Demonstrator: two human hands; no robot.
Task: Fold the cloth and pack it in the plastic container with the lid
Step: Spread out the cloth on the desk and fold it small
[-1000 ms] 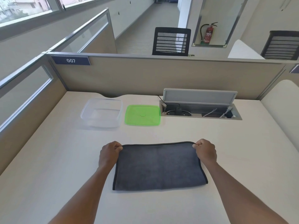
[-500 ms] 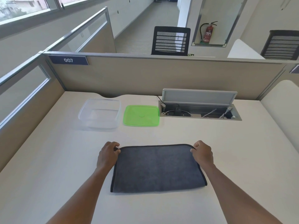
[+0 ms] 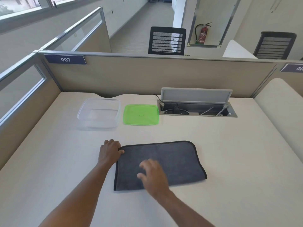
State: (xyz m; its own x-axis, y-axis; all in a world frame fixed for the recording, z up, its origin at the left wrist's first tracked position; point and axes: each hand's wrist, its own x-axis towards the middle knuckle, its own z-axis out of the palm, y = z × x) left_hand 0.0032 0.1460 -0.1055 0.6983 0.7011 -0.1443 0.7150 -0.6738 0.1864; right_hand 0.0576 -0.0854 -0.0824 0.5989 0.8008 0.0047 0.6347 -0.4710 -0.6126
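I see the cloth lying flat near the middle of the desk, toward its near edge, as a rectangle with a dark bound hem on the far, left and right sides. Judged from that shape, it is folded at least once; it remains wider than the container, so I estimate further folding is required. My left hand holds the far left corner of the cloth, thumb on top, fingers curled at the hem. My right hand is above the near middle of the cloth, fingers spread and released, gripping nothing; it is blurred, so I cannot tell if it touches the fabric.

The clear plastic container stands open and empty toward the far left corner. The green lid lies flat just beside it on its right, apart from it. Packing and closing are not yet done.

Count: one cloth, one container, one lid, two hands
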